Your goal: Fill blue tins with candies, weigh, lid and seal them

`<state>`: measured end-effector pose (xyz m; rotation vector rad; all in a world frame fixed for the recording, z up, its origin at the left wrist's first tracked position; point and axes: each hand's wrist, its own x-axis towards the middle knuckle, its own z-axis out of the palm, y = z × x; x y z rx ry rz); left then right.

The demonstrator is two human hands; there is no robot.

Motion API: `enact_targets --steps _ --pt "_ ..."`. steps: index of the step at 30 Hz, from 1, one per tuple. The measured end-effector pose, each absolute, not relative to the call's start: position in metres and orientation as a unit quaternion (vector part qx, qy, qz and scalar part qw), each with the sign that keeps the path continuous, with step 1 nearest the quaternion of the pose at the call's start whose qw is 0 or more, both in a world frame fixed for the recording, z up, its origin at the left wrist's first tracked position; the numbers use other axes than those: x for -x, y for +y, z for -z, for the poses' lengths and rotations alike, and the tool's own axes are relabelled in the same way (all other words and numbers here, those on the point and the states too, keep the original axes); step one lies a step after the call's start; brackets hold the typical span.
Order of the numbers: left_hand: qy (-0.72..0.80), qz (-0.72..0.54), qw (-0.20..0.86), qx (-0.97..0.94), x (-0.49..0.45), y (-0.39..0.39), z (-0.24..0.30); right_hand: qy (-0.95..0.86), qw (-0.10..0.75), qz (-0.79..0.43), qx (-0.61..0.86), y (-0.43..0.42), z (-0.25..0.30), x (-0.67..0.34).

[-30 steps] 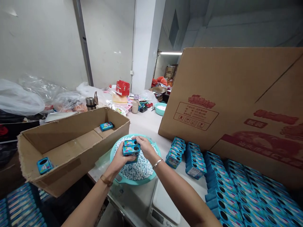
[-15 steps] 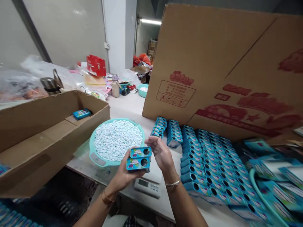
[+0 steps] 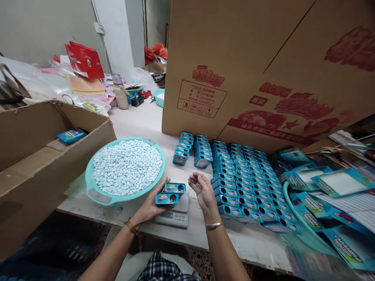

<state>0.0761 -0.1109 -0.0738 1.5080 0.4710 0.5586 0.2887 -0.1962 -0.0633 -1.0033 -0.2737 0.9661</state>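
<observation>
Two small blue candy boxes (image 3: 166, 199) with round dark holes in their tops are held side by side in my left hand (image 3: 148, 207). They hover over a kitchen scale (image 3: 175, 220) and hide part of its platform. Just right of the boxes, my right hand (image 3: 203, 191) is raised with loosely curled, parted fingers, and nothing shows in it. To the left of my hands stands a turquoise basin (image 3: 88, 173) heaped with small pale candies (image 3: 129, 168). Several rows of similar blue boxes (image 3: 243, 191) stand upright right of my right hand.
A long open carton (image 3: 58, 171) at left holds a blue packet (image 3: 72, 135). Behind the rows rises a large cardboard box (image 3: 205, 47). At right, a turquoise tub (image 3: 295, 212) overflows with flat blue cartons (image 3: 348, 246). A bottle (image 3: 120, 95) stands farther back.
The view has turned to the right and down. My left hand has lowered the two boxes closer to the scale. My right hand has moved a little away from them.
</observation>
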Motion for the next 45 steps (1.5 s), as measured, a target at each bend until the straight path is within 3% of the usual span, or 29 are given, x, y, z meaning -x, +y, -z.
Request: enact_targets --steps 6,10,13,19,24,32,37,41,45 --pt "0.295 -0.251 0.612 -0.690 -0.015 -0.125 0.079 -0.165 0.756 -0.415 0.479 -0.175 0.041 -0.294" --pt "0.388 -0.284 0.582 -0.656 0.028 -0.135 0.100 -0.332 0.701 -0.387 0.498 -0.133 0.009 -0.275" --pt "0.432 -0.316 0.558 -0.634 0.039 -0.136 0.118 -0.540 0.576 -0.355 0.501 -0.090 -0.006 -0.246" --pt "0.450 -0.344 0.545 -0.618 0.016 -0.130 0.125 -0.843 0.198 -0.128 0.484 -0.019 0.010 -0.187" --pt "0.466 -0.344 0.521 -0.627 0.011 -0.133 0.127 -0.885 0.083 0.005 0.459 -0.001 0.026 -0.164" --pt "0.538 -0.416 0.450 -0.579 0.051 -0.167 0.126 -0.880 0.067 -0.041 0.469 0.020 0.020 -0.155" --pt "0.542 -0.454 0.375 -0.600 0.062 -0.181 0.108 -0.851 0.154 -0.081 0.495 0.031 0.011 -0.149" --pt "0.464 -0.421 0.379 -0.680 0.037 -0.177 0.077 -0.864 0.188 -0.100 0.457 0.025 -0.005 -0.155" --pt "0.365 -0.362 0.372 -0.773 -0.014 -0.162 0.042 -0.795 0.324 -0.158 0.488 -0.002 -0.033 -0.194"
